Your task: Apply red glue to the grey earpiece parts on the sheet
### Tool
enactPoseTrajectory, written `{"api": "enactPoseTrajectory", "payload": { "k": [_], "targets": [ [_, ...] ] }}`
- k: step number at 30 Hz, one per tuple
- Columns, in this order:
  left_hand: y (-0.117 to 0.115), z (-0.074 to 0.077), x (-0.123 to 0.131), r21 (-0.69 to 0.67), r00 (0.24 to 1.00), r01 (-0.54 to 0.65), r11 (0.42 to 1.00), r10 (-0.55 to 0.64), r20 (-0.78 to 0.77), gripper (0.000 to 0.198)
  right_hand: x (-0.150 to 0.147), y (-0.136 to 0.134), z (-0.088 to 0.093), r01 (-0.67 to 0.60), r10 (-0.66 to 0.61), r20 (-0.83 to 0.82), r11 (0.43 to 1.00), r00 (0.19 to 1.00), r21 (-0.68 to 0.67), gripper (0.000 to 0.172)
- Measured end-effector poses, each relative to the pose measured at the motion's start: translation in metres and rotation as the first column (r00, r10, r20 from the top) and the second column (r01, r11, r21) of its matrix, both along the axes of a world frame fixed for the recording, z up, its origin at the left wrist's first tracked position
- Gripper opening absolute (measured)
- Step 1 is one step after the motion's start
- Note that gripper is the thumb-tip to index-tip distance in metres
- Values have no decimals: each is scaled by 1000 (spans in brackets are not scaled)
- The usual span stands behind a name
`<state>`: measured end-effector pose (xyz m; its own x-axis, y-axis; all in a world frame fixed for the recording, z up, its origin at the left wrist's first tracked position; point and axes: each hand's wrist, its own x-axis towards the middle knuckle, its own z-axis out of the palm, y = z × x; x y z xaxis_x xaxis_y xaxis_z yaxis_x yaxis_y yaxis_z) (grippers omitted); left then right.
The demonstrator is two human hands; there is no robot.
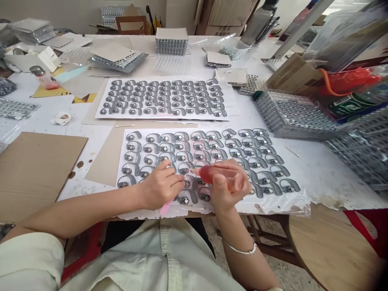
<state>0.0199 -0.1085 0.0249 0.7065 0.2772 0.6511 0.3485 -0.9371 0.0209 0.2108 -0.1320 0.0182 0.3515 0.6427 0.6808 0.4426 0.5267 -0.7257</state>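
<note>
Head view: our L hand (pixel 166 184) is curled nearly closed round a pink-handled tool (pixel 165 207), handle poking out below; the grip's partly hidden, so that's prob. but not def. Our R hand (pixel 232 186) is wrapped round a red squeeze bottle (pixel 209 174), nozzle pointing L, close to the L fingertips. Both are over the front sheet (pixel 144 145), where grey hook-shaped pcs (pixel 131 156) lie in rows. We've a 2nd sheet of similar pcs, the back sheet (pixel 104 95), just behind. Writing: far R, a green label (pixel 348 104) w/ white lettering, too blurred for us to read; small dark print on the cardboard box (pixel 227 14) at back, also illegible.
</note>
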Motion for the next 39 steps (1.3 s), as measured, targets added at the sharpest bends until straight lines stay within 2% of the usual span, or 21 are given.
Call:
{"api": "enactPoseTrajectory", "payload": {
  "k": [3, 8, 14, 21, 29, 39],
  "targets": [
    [2, -4, 2, 11, 999, -31, 999, 31, -17, 21, 1, 0, -2, 14, -13, 75, 1000, 997, -2, 26],
    [0, -9, 3, 92, 995, -39, 995, 47, -91, 26, -1, 2, -3, -42, 40, 116, 999, 992, 16, 15],
    [-5, -11, 6, 190, 994, -25, 981, 45, -104, 25, -3, 4, -3, -87, 88, 150, 996, 985, -11, 13],
    [-3, -14, 6, 175, 996, -9, 985, 24, -86, 26, -6, 6, -2, -105, 103, 200, 995, 974, -5, 16],
    [-3, -11, 6, 173, 997, -16, 985, 29, -75, 28, -8, 7, -1, -96, 82, 251, 994, 964, 44, 17],
    [-3, -12, 6, 150, 998, -9, 989, 18, -55, 27, -7, 6, -3, -87, 74, 268, 996, 961, 37, 14]
  ]
}}
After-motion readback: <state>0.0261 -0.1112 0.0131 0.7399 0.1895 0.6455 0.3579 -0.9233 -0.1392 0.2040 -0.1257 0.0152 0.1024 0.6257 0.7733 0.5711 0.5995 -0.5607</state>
